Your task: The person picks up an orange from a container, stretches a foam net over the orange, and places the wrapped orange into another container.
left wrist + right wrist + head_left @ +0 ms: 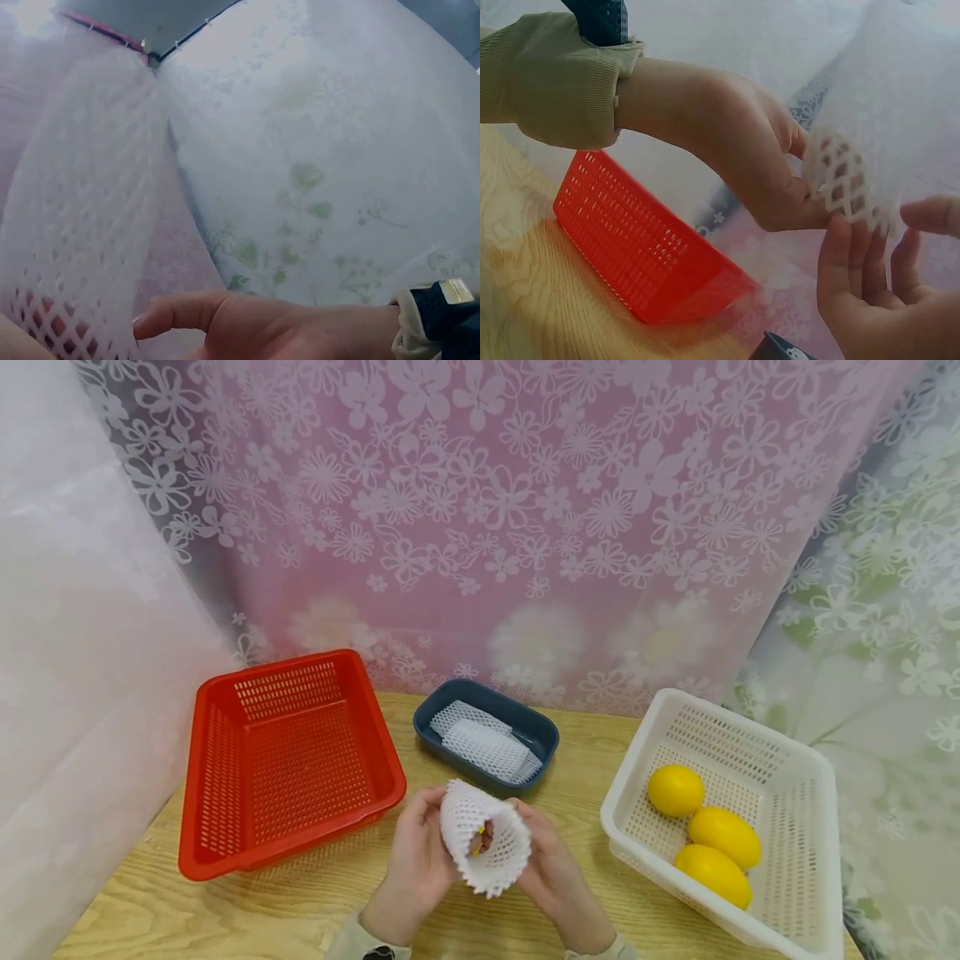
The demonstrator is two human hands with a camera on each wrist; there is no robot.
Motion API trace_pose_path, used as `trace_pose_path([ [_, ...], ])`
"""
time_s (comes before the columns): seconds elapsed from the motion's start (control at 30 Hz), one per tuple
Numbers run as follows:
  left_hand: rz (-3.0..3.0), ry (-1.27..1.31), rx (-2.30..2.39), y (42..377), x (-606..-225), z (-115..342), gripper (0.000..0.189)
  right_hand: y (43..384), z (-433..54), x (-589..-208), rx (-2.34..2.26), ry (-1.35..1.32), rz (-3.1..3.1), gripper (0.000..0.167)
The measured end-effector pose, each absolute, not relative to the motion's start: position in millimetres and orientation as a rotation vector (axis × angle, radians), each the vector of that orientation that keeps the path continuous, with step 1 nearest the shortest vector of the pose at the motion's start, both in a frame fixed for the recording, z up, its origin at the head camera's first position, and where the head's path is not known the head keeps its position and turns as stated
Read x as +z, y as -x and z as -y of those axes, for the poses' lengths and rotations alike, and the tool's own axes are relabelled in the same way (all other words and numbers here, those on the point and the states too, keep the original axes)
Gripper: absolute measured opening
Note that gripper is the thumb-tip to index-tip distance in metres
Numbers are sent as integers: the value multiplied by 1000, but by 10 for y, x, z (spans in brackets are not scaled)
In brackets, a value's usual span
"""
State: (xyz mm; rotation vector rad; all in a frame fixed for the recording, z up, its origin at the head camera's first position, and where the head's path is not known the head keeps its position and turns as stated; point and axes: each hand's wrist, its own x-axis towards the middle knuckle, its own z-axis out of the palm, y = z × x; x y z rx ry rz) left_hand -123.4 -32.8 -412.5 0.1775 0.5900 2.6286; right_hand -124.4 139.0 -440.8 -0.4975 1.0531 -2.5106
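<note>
- While both hands meet over the wooden table [577, 756], a white foam fruit net [465, 814] is clamped between them, its flared, zigzag-edged mouth tilted toward the person.
- Left hand [420, 864]: clamped on the net's left side, thumb against the mesh.
- Right hand [551, 868]: fingers curled and clamped on the net's opposite side.
- Within the net, at the grip: a small reddish and yellow patch; I cannot tell what it is.
- Just beyond the grip: dark blue tray [537, 732] holding flattened foam nets [486, 749].
- Left of the grip: red perforated basket [307, 768], its slotted floor visible.
- Right of the grip, farther off: white perforated basket [797, 827] with three yellow oval fruits [723, 837], grouped together.
- Behind the grip and tray: pink floral curtain [510, 527].
</note>
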Motion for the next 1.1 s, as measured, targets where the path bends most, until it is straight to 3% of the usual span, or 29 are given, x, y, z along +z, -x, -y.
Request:
trace_pose_path([
  [0.13,-719,-257,2576,1222,-4127,315,38,1275,-1413,-4381,-2420,503,-1002,35],
  [0.33,-1009,105,2574,1194,-4099,251,17,1283,-1450,-4345,-2323,449,-1010,44],
  [0.47,-1201,176,2573,1187,-4129,211,15,1287,-1446,-4321,-2255,455,-1067,45],
  [0.77,-1334,63,2475,1181,-4300,150,16,1261,-1477,-4317,-2358,538,-1075,39],
  [1.03,-1332,-66,2319,1171,-4372,102,16,1308,-1549,-4280,-2369,492,-915,58],
  [1.1,-1225,-104,2334,1174,-4387,111,14,1311,-1566,-4260,-2343,451,-900,54],
])
